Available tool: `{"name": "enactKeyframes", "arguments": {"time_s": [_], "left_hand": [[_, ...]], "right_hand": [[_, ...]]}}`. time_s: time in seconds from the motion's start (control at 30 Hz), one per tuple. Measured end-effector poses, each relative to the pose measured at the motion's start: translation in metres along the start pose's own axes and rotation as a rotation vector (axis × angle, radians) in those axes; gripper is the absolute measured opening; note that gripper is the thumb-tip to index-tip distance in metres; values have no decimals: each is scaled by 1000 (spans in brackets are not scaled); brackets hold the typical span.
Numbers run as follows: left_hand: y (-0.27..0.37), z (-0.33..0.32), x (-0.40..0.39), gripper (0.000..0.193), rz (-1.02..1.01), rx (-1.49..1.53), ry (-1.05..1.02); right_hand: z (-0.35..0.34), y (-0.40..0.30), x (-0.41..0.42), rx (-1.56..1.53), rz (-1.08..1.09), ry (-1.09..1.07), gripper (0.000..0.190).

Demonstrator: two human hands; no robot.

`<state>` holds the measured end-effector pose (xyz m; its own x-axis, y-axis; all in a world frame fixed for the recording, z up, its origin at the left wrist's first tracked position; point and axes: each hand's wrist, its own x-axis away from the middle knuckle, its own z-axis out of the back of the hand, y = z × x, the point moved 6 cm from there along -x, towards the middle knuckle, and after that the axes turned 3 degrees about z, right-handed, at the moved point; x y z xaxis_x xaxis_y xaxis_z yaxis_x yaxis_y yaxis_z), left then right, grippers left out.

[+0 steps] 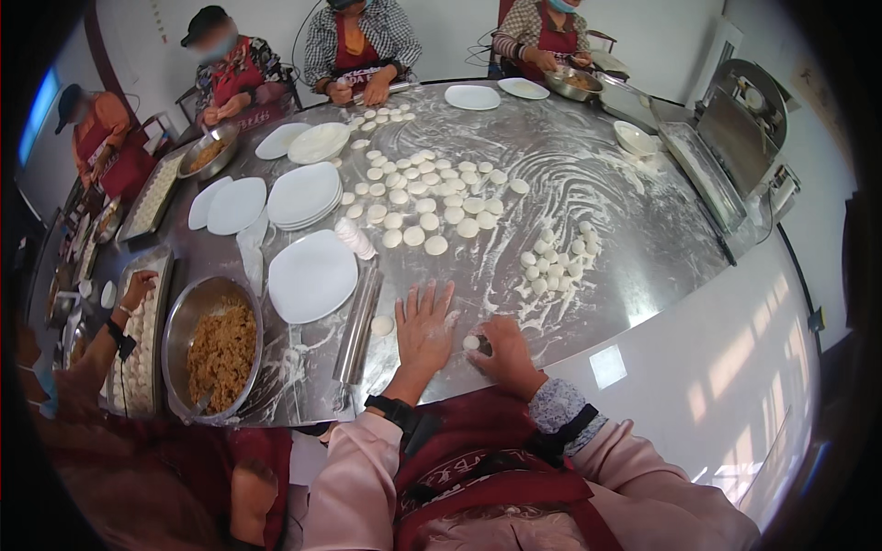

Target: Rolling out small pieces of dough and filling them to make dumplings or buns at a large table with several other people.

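Observation:
My left hand point(425, 334) lies palm down on the steel table with its fingers spread and flour on the skin. To its right, my right hand point(504, 351) is curled at the table's near edge, a small white dough ball point(471, 342) at its fingertips. A flattened dough round point(382, 326) rests just left of my left hand, beside a steel rolling pin point(358, 324). Small dough balls point(555, 265) are clustered farther right. Many flattened dough rounds point(428, 205) spread over the floured middle of the table.
A steel bowl of brown filling point(220, 351), white plates point(313, 279) and a tray of shaped dough pieces point(141, 330) stand left. A co-worker's hand point(140, 286) is above that tray. Other people sit along the far side. A machine point(737, 131) stands far right.

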<state>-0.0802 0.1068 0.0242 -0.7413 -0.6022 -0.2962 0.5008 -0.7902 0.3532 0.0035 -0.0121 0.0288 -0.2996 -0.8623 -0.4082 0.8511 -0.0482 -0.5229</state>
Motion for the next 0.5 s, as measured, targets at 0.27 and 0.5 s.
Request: {"name": "enactKeyframes", "arguments": {"time_s": [0.27,0.5], "left_hand": [[84,45,-21,62,-157,94,127],[68,-23,-16,60,-173,46,36]], "right_hand": [[58,66,16,-128,-325,246,37],[72,72,-20,449,-160,133,39]]}}
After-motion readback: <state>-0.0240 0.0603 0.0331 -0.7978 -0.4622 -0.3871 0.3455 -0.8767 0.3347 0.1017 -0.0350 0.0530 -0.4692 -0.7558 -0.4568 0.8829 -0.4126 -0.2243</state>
